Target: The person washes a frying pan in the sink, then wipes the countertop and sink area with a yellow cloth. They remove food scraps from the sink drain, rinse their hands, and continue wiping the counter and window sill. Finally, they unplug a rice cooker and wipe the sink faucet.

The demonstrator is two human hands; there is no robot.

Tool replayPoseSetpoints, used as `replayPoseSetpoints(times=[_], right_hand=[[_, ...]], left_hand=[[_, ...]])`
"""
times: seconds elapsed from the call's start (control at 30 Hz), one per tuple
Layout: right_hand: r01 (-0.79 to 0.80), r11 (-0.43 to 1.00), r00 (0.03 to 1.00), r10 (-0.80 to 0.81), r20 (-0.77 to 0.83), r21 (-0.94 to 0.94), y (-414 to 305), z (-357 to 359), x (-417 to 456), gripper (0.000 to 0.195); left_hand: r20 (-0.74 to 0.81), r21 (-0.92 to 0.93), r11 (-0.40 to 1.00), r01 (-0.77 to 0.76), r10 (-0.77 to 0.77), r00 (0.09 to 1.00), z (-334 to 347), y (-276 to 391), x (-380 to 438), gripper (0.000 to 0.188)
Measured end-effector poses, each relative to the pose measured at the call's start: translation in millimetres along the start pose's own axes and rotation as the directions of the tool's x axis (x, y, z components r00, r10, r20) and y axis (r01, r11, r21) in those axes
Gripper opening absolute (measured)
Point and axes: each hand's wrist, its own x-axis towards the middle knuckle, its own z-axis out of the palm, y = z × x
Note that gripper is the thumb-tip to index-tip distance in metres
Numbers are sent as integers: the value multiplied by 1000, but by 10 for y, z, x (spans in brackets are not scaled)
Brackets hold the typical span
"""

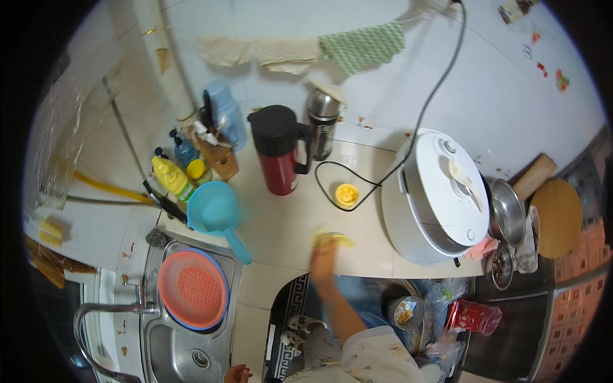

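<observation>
My right hand [324, 254] is pressed down on a yellow cloth [341, 238] near the front edge of the pale tiled countertop [278, 239]. Both the hand and the cloth are blurred. Beyond them, a small yellow plastic cap or lid [346, 195] lies within a loop of black power cord [320, 179]. A red vacuum jug [278, 163] with a black top stands farther back. At the bottom edge, partly cut off, my left hand [238, 374] hovers beside the sink with loosely bent fingers and nothing visible in it.
Left of me is a steel sink [165, 354] holding an orange colander [194, 289]. A turquoise dipper [215, 210] sits behind it, its handle over the counter. A white electric cooker [402, 225] stands right, near steel bowls [507, 210]. A steel thermos [322, 124] is against the wall.
</observation>
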Motion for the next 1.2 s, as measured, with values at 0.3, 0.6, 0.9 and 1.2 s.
replayPoseSetpoints(times=[0.3,0.6,0.9,1.2], right_hand=[[286,765,958,-220,183,-576,467,-1018,251,39],[373,877,925,-326,196,-301,405,-759,14,41],[199,871,977,-211,25,-449,1074,-2715,-16,41],[80,840,961,-209,-183,-537,1531,-3299,25,43]], left_hand=[[132,75,988,-136,126,983,-100,331,267,27],[283,124,977,-175,134,950,123,559,436,29],[524,362,801,-477,249,815,534,837,919,29],[241,550,790,-272,161,957,-20,238,124,30]])
